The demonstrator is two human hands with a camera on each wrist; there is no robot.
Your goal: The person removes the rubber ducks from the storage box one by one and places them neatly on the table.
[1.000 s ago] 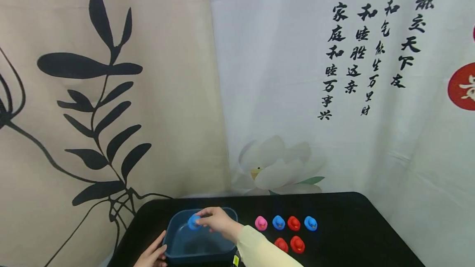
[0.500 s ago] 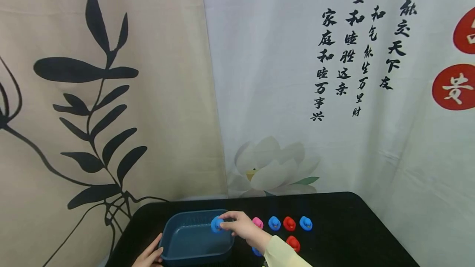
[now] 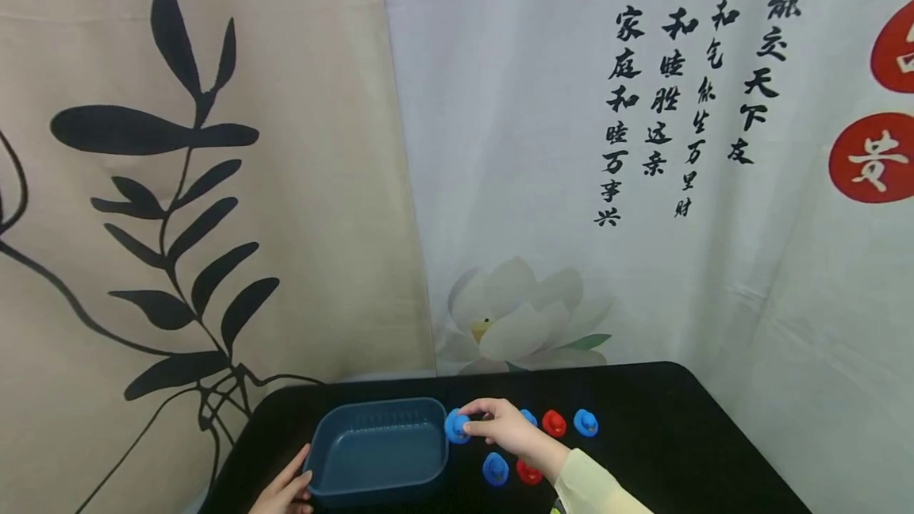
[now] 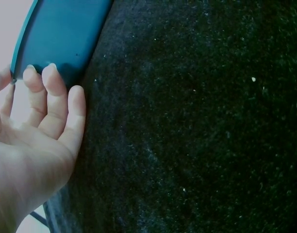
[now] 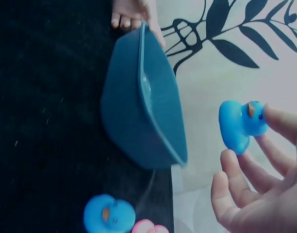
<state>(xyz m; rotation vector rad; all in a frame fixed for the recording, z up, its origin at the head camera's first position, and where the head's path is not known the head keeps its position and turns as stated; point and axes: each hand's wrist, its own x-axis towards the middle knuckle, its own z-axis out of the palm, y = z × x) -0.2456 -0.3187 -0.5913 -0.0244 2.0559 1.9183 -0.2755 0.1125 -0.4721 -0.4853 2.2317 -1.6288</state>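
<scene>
My right hand [image 3: 503, 428] pinches a blue rubber duck [image 3: 455, 426] between thumb and fingertips, just beyond the right rim of a dark blue plastic basin [image 3: 378, 458]. In the right wrist view the held duck [image 5: 233, 121] is off the table, its orange beak visible. My left hand [image 3: 280, 490] holds the basin's left end. The left wrist view has that hand's bent fingers [image 4: 56, 104] against the outer wall, with the thumb up by the rim. Close below my right hand, another blue duck [image 3: 495, 469] sits on the table.
A red duck [image 3: 528, 473], partly covered by my right forearm, sits in the front row. Behind stand a red duck [image 3: 553, 423], a blue duck [image 3: 585, 423] and a half-hidden blue one [image 3: 528, 417]. A pink duck [image 5: 149, 227] shows at the right wrist view's bottom edge. The table [image 3: 664, 435] is black.
My right hand has carried the blue duck rightward, from above the basin to outside its right rim. A blue duck in the front row has come into sight. The left hand stays on the basin.
</scene>
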